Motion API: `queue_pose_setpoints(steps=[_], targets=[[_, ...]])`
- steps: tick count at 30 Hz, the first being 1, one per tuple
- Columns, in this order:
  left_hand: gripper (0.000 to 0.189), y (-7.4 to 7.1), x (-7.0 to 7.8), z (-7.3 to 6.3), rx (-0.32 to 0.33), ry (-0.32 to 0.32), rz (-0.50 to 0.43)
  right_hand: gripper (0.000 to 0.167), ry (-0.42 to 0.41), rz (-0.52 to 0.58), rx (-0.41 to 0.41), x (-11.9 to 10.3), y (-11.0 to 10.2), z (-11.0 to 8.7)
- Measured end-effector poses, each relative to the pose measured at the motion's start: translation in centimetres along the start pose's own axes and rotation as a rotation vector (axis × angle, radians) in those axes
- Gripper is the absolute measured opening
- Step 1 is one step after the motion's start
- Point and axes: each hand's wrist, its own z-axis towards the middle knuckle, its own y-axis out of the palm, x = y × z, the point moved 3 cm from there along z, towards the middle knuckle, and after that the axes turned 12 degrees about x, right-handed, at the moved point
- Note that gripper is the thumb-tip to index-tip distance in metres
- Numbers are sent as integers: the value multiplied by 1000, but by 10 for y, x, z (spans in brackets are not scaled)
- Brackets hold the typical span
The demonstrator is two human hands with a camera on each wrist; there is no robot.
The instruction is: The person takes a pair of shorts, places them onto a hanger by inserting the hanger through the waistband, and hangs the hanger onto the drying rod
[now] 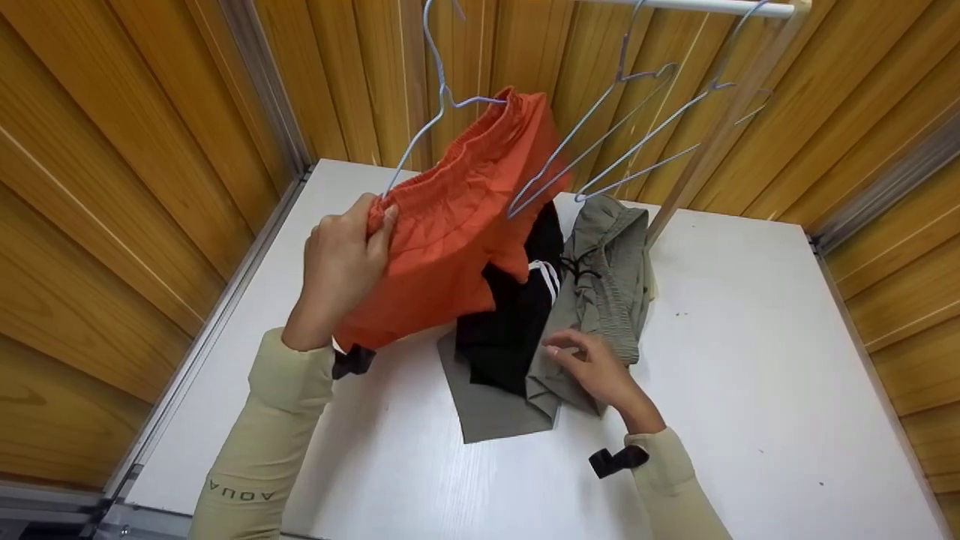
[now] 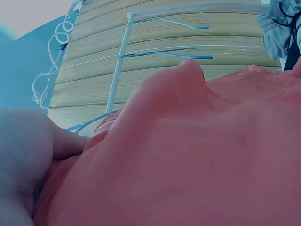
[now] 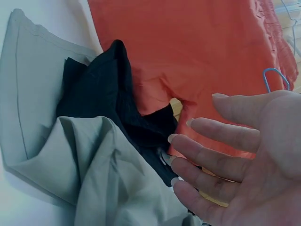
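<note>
My left hand pinches the elastic waistband of the orange shorts at its near corner, together with the end of a blue wire hanger. The far side of the waistband hangs over the hanger's other arm. In the left wrist view the orange cloth fills most of the picture and hides the fingertips. Holding nothing, my right hand hovers by the grey-green pants, its fingers relaxed and spread in the right wrist view. Black shorts with white stripes lie among the grey-green cloth.
Two more blue wire hangers dangle from the white rail at the back right. A slanted post holds the rail up. The white table is bordered by wood-look walls.
</note>
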Motion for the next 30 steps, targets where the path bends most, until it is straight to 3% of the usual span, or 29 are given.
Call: queue_pose_setpoints(steps=[9,18,30], targets=[[31,2,6,19,68,30,26,31,-33,-21,-25,-1,6,-1],[33,2,7,43,123,11,89,33,-9,-17,-44,3,8,0],[34,15,5,63,120,-18,128,30,-9,-29,-41,-1,9,-3]])
